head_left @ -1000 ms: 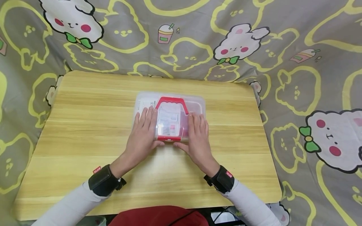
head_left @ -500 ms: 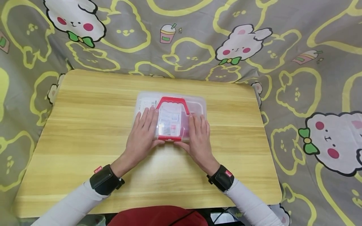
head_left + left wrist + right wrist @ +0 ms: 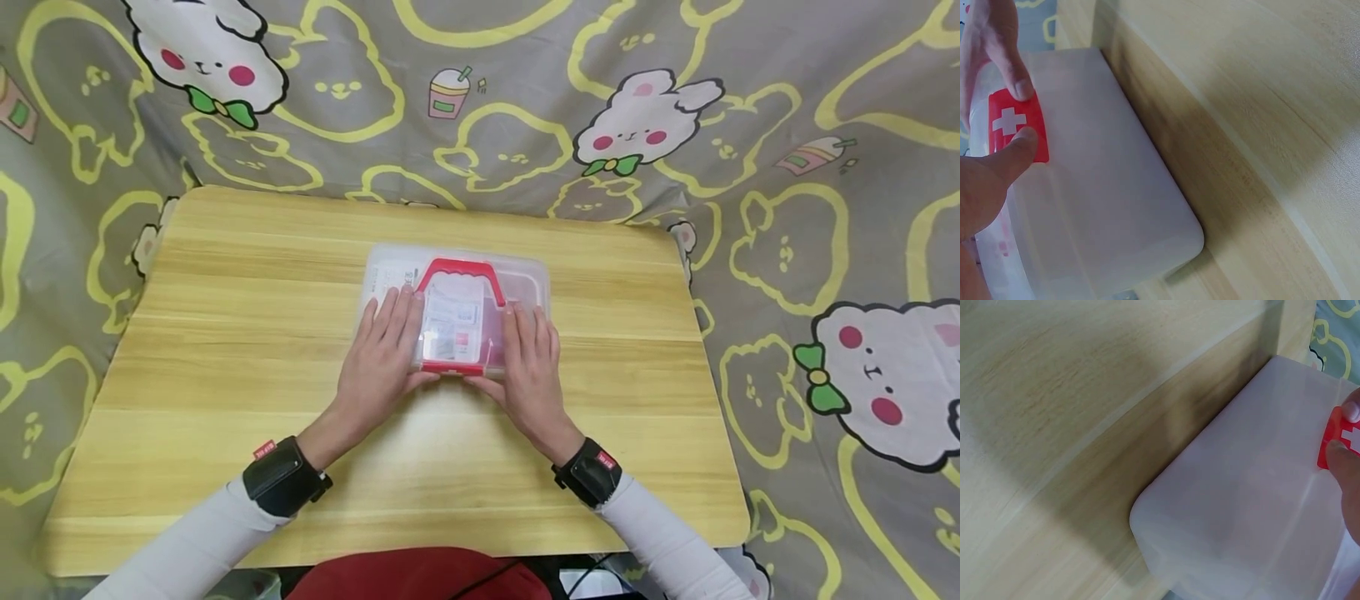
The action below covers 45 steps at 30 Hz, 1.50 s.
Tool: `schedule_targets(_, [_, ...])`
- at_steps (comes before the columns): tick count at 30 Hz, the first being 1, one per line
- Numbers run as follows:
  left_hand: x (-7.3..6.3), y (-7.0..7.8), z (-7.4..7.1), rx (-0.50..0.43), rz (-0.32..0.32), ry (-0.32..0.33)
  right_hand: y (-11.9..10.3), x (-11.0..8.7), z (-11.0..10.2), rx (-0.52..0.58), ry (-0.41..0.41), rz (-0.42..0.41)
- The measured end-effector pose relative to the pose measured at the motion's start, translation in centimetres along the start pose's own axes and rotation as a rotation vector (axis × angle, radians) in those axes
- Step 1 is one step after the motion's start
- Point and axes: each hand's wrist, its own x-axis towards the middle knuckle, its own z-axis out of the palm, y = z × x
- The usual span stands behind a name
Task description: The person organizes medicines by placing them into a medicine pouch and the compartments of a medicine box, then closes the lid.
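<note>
A translucent plastic first-aid box (image 3: 531, 279) lies on the wooden table, its red carry handle (image 3: 461, 267) folded flat on the lid. My left hand (image 3: 375, 362) rests on the lid's left side, fingers straight and pointing away. On the right side, my right hand (image 3: 534, 375) lies the same way. Both thumbs reach down the front and press on the red latch (image 3: 1005, 120) with a white cross, seen in the left wrist view. Through the lid show a white printed sheet (image 3: 453, 321) and something pink. The other contents are hidden.
The table (image 3: 247, 333) spreads out on all sides of the box. Behind it and along both sides hangs a grey patterned curtain (image 3: 517, 83). A dark cable (image 3: 487, 577) runs below the table's front edge.
The whole head view has shifted slightly. Both hands stay in place on the box, and the latch end of the lid looks the same as before.
</note>
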Motion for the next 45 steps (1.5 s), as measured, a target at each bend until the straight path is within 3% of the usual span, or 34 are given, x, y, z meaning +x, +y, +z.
schedule_targets(14, [0.0, 0.1, 0.0, 0.013, 0.000, -0.007, 0.0, 0.0, -0.2, 0.014, -0.011, 0.011])
schedule_targets(19, [0.8, -0.5, -0.2, 0.012, -0.020, -0.014, 0.2, 1.1, 0.1, 0.069, 0.006, 0.004])
schedule_targets(25, [3.4, -2.3, 0.2, -0.030, -0.064, -0.068, 1.1, 3.9, 0.9, 0.103, -0.043, 0.064])
schedule_targets(32, [8.5, -4.5, 1.1, -0.128, -0.157, -0.087, 2.9, 8.8, 1.9, 0.084, -0.078, 0.174])
schedule_targets(35, [10.1, -5.0, 1.3, -0.150, -0.214, -0.080, 3.4, 10.5, 2.2, 0.080, -0.081, 0.197])
schedule_targets(40, [11.1, -4.8, 1.5, -0.182, -0.305, -0.102, 3.6, 11.8, 2.4, 0.078, -0.099, 0.233])
schedule_targets(45, [11.5, -4.2, 1.7, -0.178, -0.333, -0.118, 3.8, 11.8, 2.5, 0.060, -0.111, 0.272])
